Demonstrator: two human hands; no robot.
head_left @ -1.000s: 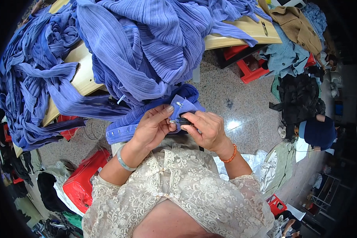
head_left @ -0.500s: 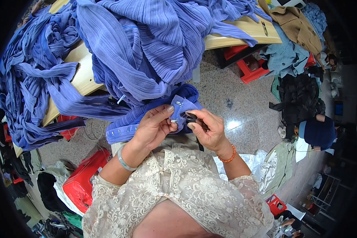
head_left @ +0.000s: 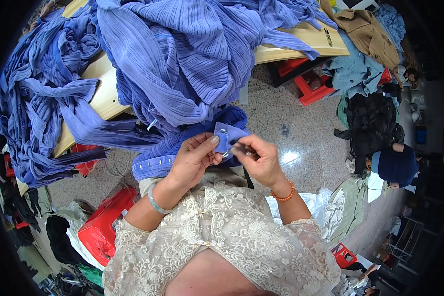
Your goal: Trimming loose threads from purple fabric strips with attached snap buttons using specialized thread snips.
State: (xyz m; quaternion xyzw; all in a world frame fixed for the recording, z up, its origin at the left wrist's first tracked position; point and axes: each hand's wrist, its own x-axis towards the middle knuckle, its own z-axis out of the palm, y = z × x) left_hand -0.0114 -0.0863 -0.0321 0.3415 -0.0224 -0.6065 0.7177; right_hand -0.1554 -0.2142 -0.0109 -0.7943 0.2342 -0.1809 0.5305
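While your left hand [head_left: 190, 160] pinches the end of a blue-violet fabric band [head_left: 225, 140] between thumb and fingers, with a metal fastener [head_left: 224, 131] showing near its top edge, your right hand [head_left: 264, 160] sits just beside it, fingers closed around a small dark tool [head_left: 242, 149] that they mostly hide. Your 2 hands are close but apart, and the band is in front of your torso, just below the ribbed blue-violet garments [head_left: 182, 59] heaped on the wooden table [head_left: 103, 86]. To your left stands a red stool [head_left: 101, 224].
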